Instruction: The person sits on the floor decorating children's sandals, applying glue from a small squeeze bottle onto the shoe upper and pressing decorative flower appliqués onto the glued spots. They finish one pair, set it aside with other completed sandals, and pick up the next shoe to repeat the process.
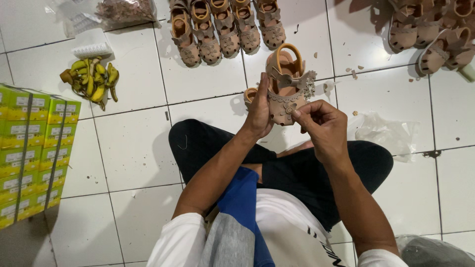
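I hold a small tan child's sandal (285, 86) with a flower trim above my knees. My left hand (258, 112) grips its left side and sole. My right hand (321, 124) pinches the toe edge of the sandal between thumb and fingers. Another tan sandal (250, 95) peeks out on the floor behind my left hand. A row of finished tan sandals (221, 30) lies on the white tiles just beyond.
A second heap of tan sandals (430, 34) lies at the top right. Stacked green boxes (34, 148) stand at the left, with a banana bunch (91, 81) behind them. A clear plastic bag (383, 133) lies by my right knee. Plastic bags (118, 11) sit top left.
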`<state>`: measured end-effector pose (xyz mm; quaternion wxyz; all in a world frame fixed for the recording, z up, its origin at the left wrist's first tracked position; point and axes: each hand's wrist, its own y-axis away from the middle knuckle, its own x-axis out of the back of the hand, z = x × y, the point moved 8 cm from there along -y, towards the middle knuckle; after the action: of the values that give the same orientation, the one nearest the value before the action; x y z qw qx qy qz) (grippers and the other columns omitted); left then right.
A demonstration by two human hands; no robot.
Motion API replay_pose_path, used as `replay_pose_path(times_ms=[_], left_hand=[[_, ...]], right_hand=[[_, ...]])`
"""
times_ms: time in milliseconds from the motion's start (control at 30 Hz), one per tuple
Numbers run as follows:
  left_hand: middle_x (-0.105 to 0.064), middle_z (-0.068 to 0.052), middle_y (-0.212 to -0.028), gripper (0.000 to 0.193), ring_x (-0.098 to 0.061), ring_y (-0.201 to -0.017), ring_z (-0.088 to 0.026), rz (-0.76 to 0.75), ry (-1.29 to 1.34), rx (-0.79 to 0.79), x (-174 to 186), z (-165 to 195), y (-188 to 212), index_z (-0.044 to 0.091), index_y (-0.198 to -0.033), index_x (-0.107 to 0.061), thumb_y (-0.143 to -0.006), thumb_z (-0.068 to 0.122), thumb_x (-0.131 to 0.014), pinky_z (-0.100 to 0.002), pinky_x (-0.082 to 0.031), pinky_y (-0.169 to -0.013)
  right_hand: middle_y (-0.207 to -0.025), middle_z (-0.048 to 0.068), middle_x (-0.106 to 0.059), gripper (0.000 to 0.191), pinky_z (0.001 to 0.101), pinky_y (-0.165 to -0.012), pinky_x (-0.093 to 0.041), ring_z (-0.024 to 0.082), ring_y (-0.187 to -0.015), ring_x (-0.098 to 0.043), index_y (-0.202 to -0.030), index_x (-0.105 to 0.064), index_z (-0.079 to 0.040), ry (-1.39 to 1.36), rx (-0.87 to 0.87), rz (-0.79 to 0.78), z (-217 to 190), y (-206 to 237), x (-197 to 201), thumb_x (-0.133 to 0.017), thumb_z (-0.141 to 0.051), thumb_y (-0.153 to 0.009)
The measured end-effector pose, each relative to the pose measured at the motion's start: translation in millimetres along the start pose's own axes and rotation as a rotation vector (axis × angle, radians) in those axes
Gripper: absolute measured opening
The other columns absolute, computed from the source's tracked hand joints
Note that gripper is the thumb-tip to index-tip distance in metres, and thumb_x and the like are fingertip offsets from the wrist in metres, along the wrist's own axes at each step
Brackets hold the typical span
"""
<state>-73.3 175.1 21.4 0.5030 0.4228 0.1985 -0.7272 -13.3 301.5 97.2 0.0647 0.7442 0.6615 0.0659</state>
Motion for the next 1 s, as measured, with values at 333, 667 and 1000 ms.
replay_pose_path(times_ms=[333, 667, 1000], left_hand=[[-0.055, -0.016, -0.140, 0.070, -0.062, -0.124, -0.020, 0.021, -0.075, -0.014, -1.2, 3.3, 1.4, 0.002, -0.154, -0.033, -0.111, 0.057, -0.031, -0.035, -0.059, -0.103], [-0.069, -0.019, -0.123, 0.074, -0.070, -0.108, -0.025, -0.136, 0.044, 0.143, -13.5, -9.0, 1.5, 0.001, -0.148, -0.045, -0.112, 0.061, -0.024, -0.040, -0.062, -0.088], [-0.063, -0.019, -0.125, 0.071, -0.070, -0.109, -0.025, -0.133, 0.024, 0.174, -25.7, -9.4, 5.1, 0.002, -0.148, -0.043, -0.112, 0.062, -0.028, -0.041, -0.063, -0.094]], right_hand=[[-0.077, 0.003, -0.070, 0.015, 0.0173, -0.056, -0.047, 0.004, -0.063, -0.057, -0.092, -0.071, -0.001, 0.045, -0.012, 0.029, 3.0, 0.6, -0.3, -0.080, -0.013, -0.093], [-0.076, 0.002, -0.062, 0.015, 0.0171, -0.055, -0.045, 0.004, -0.063, -0.054, -0.100, -0.070, 0.001, 0.130, 0.064, 0.045, -7.1, 5.0, 18.2, -0.074, -0.013, -0.103], [-0.128, 0.013, -0.064, 0.032, 0.0217, -0.064, -0.061, 0.010, -0.091, -0.068, -0.123, -0.067, 0.003, 0.233, 0.252, -0.237, -47.1, -5.6, 8.6, -0.073, -0.011, -0.095]])
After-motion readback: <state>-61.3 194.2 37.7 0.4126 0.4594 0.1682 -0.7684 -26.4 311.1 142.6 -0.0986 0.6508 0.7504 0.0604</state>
